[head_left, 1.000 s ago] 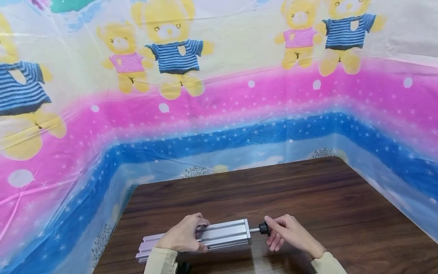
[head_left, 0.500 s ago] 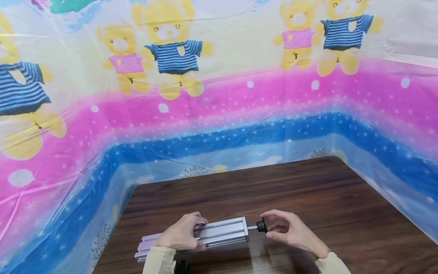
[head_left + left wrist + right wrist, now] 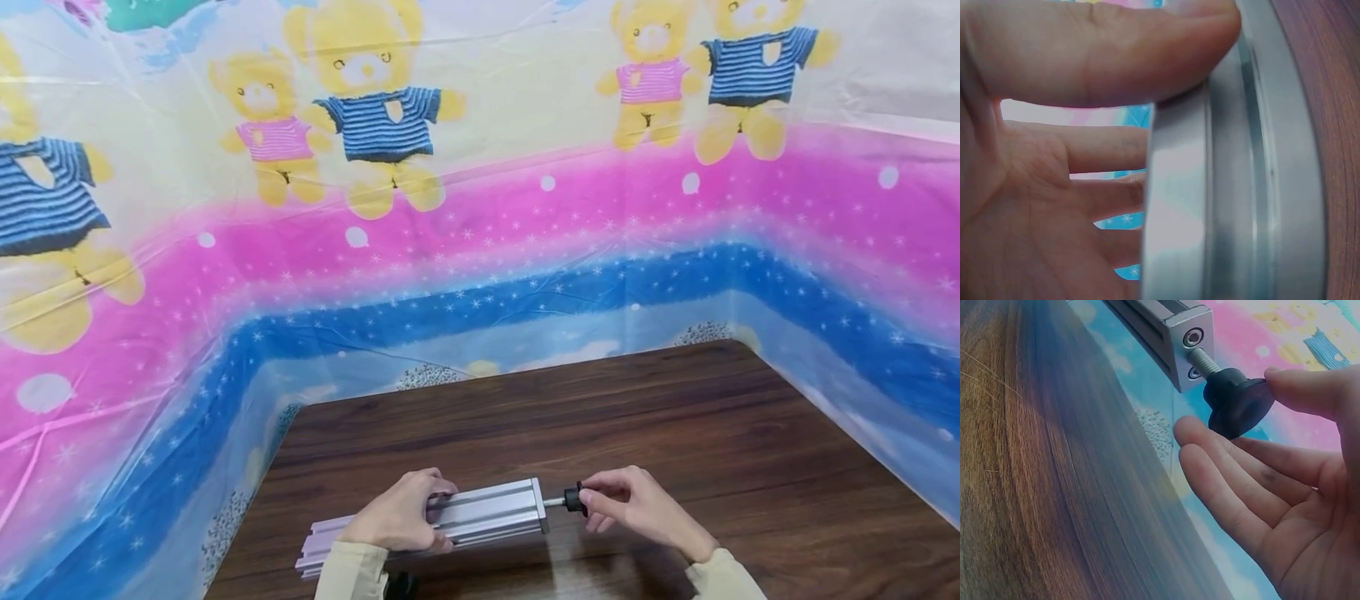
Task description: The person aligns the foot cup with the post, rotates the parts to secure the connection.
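A silver grooved aluminium profile [image 3: 487, 510] lies lengthwise near the table's front. My left hand [image 3: 401, 510] grips it around the middle, thumb on the near side and fingers over the far side. The left wrist view shows the thumb pressed on the profile [image 3: 1235, 187]. From the end plate [image 3: 1188, 347] at its right end, which carries socket-head screws, a threaded rod sticks out with a black levelling foot [image 3: 1241, 403] on it. My right hand [image 3: 637, 508] pinches the foot's round base between thumb and index finger; the other fingers are spread loosely below.
The dark wood-grain table [image 3: 525, 425] reaches back to a printed cloth [image 3: 480, 233] with teddy bears, which hangs behind it and along both sides. A small black object [image 3: 401, 585] shows by the left sleeve at the lower frame edge.
The right hand has shifted its grip around the black foot: fingers opened wide around it half a second ago, and now pinch its base again. The left hand and profile stay almost still.
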Motion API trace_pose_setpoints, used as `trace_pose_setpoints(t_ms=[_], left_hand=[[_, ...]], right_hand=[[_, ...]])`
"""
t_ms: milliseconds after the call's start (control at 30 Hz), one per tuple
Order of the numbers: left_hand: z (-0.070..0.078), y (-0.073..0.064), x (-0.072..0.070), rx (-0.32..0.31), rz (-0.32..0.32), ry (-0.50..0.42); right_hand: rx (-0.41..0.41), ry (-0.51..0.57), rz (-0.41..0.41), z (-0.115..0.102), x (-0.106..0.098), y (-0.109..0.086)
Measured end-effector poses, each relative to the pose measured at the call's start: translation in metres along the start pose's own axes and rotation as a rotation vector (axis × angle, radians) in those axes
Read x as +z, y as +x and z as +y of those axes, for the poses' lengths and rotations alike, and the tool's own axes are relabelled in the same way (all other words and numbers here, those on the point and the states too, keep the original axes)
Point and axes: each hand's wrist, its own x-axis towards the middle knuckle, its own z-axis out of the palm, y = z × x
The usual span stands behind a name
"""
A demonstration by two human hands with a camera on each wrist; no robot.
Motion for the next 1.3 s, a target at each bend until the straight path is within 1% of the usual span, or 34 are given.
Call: trace_pose_setpoints(t_ms=[267,400,500,633,733,833,900,1033,1300], left_hand=[[-0.0014,0.0006,0.0017,-0.010,-0.013,-0.011],[-0.0003,0.0003,0.0015,-0.013,-0.011,-0.007],[-0.0001,-0.0002,0.0010,-0.011,-0.012,-0.008],[-0.0010,0.0002,0.0011,0.003,-0.012,-0.010],[-0.0017,0.0009,0.0013,0.004,-0.008,-0.010],[-0.0017,0.0016,0.0019,-0.006,-0.013,-0.010],[-0.0012,0.0025,0.0023,-0.011,-0.018,-0.003],[-0.0018,0.0028,0.0036,-0.007,-0.020,-0.002],[0.0006,0.0014,0.0033,0.017,-0.030,-0.016]], right_hand=[[0.100,0.061,-0.030,-0.0031,0.0035,0.0030],[0.138,0.062,-0.033,-0.0049,0.0037,0.0009],[0.110,0.045,-0.018,-0.0043,0.0036,-0.0017],[0.003,0.017,-0.003,-0.0020,0.0033,-0.0041],[-0.052,0.005,0.002,-0.0016,0.0036,-0.0035],[-0.068,0.015,-0.005,-0.0018,0.0039,-0.0028],[-0.062,0.035,-0.017,-0.0017,0.0034,-0.0028],[-0.023,0.073,-0.029,-0.0005,0.0042,-0.0030],[0.068,0.068,-0.040,-0.0002,0.0074,0.0000]])
